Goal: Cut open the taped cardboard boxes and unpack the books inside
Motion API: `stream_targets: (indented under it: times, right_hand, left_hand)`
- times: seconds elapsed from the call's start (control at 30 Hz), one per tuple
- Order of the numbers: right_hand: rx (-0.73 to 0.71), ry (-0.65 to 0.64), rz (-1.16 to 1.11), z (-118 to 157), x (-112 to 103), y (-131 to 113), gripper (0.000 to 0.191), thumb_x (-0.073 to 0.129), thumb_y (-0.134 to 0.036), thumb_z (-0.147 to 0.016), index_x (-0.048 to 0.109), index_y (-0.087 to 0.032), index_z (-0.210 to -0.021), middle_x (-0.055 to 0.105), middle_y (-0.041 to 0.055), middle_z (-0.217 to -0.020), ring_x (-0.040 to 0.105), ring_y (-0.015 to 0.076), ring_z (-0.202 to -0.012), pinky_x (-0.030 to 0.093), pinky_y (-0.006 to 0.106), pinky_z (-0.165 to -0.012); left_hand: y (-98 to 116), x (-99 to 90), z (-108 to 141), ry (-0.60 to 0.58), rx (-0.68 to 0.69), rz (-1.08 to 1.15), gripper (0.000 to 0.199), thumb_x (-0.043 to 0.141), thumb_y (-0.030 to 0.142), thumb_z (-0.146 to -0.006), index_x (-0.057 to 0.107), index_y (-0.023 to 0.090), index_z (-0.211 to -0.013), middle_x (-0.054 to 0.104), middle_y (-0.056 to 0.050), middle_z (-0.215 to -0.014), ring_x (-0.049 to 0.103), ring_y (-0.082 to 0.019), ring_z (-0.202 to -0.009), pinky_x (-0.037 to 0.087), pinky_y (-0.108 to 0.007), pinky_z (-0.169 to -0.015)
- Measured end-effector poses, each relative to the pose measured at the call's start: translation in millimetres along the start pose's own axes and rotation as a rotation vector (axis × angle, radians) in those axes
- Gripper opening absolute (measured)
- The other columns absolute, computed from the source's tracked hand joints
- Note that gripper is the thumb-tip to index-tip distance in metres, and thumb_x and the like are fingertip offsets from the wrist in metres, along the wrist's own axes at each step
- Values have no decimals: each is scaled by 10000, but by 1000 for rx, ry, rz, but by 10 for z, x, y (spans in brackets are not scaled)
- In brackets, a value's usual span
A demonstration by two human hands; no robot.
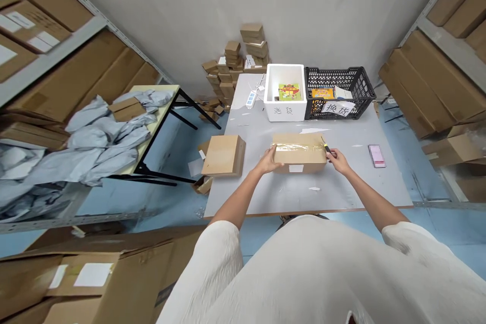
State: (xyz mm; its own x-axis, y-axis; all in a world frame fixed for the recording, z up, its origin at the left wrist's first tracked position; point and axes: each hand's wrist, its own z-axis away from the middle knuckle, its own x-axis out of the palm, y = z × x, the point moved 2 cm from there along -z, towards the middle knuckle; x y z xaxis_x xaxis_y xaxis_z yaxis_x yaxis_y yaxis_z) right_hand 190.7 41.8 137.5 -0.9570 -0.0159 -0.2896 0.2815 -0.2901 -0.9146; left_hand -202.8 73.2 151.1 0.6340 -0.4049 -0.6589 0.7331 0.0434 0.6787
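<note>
A taped cardboard box (298, 155) lies in front of me on the grey table (261, 192), with shiny clear tape along its top and a white label on its near side. My left hand (268, 160) grips the box's left end. In my right hand (337, 160) is a yellow and black utility knife (326, 147), its tip at the right end of the taped top. Whether the blade is touching the tape I cannot tell. To the left, a second closed cardboard box (223, 154) rests at the table's edge.
A white foam box (285, 111) and a black plastic crate (341, 92) stand at the table's back, with packets inside. A phone (376, 156) lies at right, a power strip (251, 99) at back left. Grey parcels (110, 136) cover a side table. Loaded shelves flank both sides.
</note>
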Motion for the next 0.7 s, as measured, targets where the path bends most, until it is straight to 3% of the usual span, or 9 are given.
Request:
stream_targets:
  times: [0.3, 0.57, 0.7]
  right_hand:
    - [59, 153, -31, 107, -401, -48, 647, 722, -836, -835, 572, -258, -1083, 821, 99, -984, 795, 242, -882, 638, 361, -763]
    - [65, 189, -75, -16, -439, -11, 662, 724, -853, -802, 561, -259, -1045, 818, 104, -1032, 802, 251, -974, 642, 352, -794]
    - [72, 183, -71, -89, -470, 23, 634, 725, -824, -830, 565, -255, -1062, 820, 102, -1023, 802, 252, -988, 639, 346, -794]
  left_hand:
    - [355, -110, -42, -127, -57, -82, 1190, 817, 784, -765, 402, 247, -1743, 613, -169, -1587, 623, -410, -1458, 559, -429, -1125]
    - [488, -230, -290, -215, -66, 40, 1058, 788, 784, -787, 520, 245, -1657, 602, -116, -1666, 631, -366, -1472, 582, -391, -1112]
    - [427, -201, -395, -299, -148, 118, 1039, 792, 811, -763, 580, 234, -1600, 647, -140, -1617, 680, -362, -1403, 629, -374, -1001]
